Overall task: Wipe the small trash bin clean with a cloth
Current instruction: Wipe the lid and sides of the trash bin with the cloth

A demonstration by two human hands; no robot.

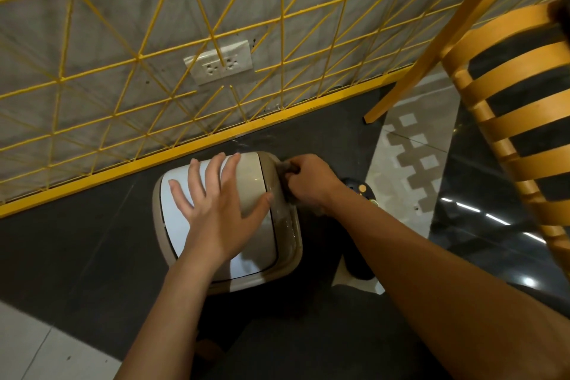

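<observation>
Right hand [311, 182] fingers clench a dark cloth [285, 168] against the trash bin [290, 259] rim; left hand [216, 210], fingers flat, apparently steadies it.

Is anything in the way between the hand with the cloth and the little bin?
Nothing visible does. The right hand grips the cloth right against the bin's rim; the left hand rests flat on the lid.

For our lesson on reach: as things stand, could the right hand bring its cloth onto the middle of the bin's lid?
Probably not yet. The left hand lies spread flat over the middle of the lid, so the right hand with the cloth seems free only along the bin's right rim.
</observation>
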